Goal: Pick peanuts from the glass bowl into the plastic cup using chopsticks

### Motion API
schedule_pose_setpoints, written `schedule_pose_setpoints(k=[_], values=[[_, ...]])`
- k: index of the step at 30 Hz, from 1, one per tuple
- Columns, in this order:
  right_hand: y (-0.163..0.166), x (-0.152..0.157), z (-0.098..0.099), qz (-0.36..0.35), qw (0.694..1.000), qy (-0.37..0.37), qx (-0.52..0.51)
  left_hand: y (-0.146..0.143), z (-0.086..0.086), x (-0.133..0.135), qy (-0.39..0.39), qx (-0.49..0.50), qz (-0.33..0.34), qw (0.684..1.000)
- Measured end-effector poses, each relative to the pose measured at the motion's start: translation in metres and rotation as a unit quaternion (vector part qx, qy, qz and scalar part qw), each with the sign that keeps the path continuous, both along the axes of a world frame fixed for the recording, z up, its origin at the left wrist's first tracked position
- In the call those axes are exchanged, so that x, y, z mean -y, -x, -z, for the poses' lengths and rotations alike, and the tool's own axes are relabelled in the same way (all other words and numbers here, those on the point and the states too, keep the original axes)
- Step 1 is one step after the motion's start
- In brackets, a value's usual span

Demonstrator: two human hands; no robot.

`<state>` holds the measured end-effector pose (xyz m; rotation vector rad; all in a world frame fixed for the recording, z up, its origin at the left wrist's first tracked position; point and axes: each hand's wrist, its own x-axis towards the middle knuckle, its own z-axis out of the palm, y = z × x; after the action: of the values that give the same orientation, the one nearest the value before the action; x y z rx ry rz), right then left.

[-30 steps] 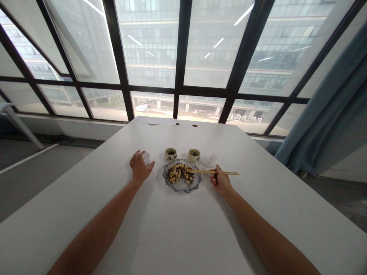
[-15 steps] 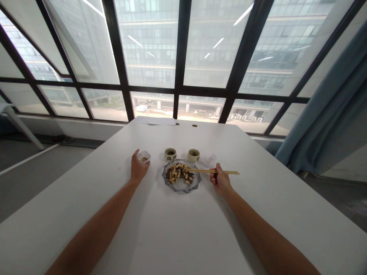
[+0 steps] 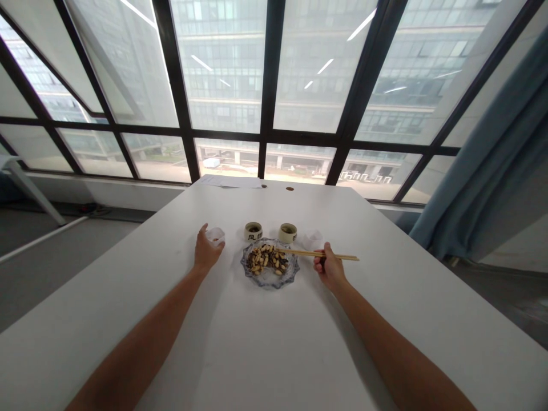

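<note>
My left hand point(image 3: 206, 252) curls its thumb and fingers around a small whitish translucent cup point(image 3: 216, 236), left of the plate. Little of the cup's contents shows. In my right hand point(image 3: 329, 268) is a pair of chopsticks point(image 3: 306, 253), pointing left. Their tips reach the heap of peanuts and dark seeds point(image 3: 264, 260) on a scalloped clear glass plate point(image 3: 270, 282). The front of that plate is bare. A second whitish translucent cup point(image 3: 314, 238) stands just beyond my right hand, partly behind the chopsticks.
Behind the plate stand two cream-coloured cups, a left one point(image 3: 253, 231) and a right one point(image 3: 287, 232), with dark markings. White paper point(image 3: 231, 181) lies at the far edge of the white table point(image 3: 257, 348). Windows rise beyond, and a blue curtain point(image 3: 483, 165) hangs at right.
The cup in my left hand sits at a different tilt, and less of its contents shows. The chopsticks' tips have risen slightly, while both hands stay almost in place.
</note>
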<state>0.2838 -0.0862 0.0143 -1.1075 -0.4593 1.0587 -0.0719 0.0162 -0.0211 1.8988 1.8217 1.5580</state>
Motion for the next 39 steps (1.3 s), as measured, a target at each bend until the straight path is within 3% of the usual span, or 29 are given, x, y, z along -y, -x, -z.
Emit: schedule_pose_setpoints(k=[4, 7, 11, 16, 20, 24, 30, 34, 39], values=[[-0.015, -0.005, -0.01, 0.041, 0.999, -0.029, 0.002, -0.014, -0.021, 0.005, -0.02, -0.063, -0.024, 0.998], [-0.026, -0.009, -0.014, 0.104, 0.993, -0.061, 0.008, -0.057, -0.043, 0.013, -0.029, -0.142, 0.057, 0.988], [-0.031, -0.013, -0.013, 0.19, 0.973, -0.115, 0.062, -0.135, -0.061, 0.007, 0.067, -0.223, 0.185, 0.955], [-0.025, -0.016, -0.008, 0.213, 0.959, -0.134, 0.128, -0.196, -0.063, -0.023, 0.193, -0.3, 0.233, 0.905], [-0.02, -0.015, -0.012, 0.208, 0.956, -0.124, 0.167, -0.209, -0.058, -0.039, 0.22, -0.337, 0.255, 0.879], [-0.026, -0.006, -0.03, 0.183, 0.942, -0.125, 0.252, -0.211, -0.059, -0.045, 0.207, -0.338, 0.256, 0.882], [-0.046, 0.006, -0.053, 0.015, 0.894, -0.11, 0.435, -0.21, -0.06, -0.042, 0.174, -0.337, 0.264, 0.887], [-0.049, 0.008, -0.054, -0.042, 0.861, -0.112, 0.494, -0.21, -0.06, -0.037, 0.134, -0.346, 0.28, 0.885], [-0.048, 0.005, -0.05, -0.071, 0.858, -0.113, 0.496, -0.209, -0.06, -0.035, 0.144, -0.337, 0.283, 0.886]])
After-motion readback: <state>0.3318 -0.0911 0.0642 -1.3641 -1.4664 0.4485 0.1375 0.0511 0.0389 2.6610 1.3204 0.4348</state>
